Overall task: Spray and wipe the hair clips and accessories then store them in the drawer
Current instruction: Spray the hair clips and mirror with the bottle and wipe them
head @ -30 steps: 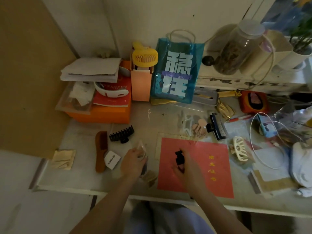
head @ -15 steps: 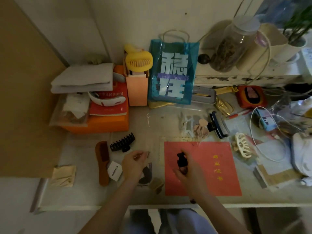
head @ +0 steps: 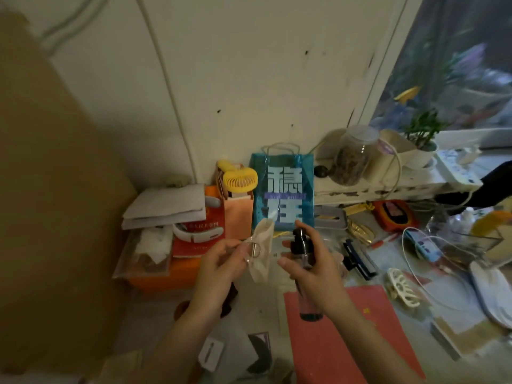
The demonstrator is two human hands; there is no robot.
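Note:
My right hand (head: 313, 270) grips a small spray bottle (head: 304, 273) with a black pump top, raised above the desk, index finger on the top and nozzle facing left. My left hand (head: 219, 261) pinches a cream bow-shaped hair clip (head: 261, 252) with a metal clasp, held up just left of the nozzle. A white claw clip (head: 400, 286) lies on the desk to the right. A black and blue clip (head: 358, 259) lies behind my right hand. The drawer is not in view.
A red card (head: 360, 342) lies on the desk under my right forearm. Behind stand a blue bag (head: 282, 189), a yellow fan (head: 239, 180), an orange box (head: 163, 275) with books, and a glass jar (head: 352, 159). Cables and clutter fill the right side.
Both hands have lifted off the desk. The right hand raised the spray bottle; the left picked up the cream bow clip and holds it by the nozzle. The camera tilted upward.

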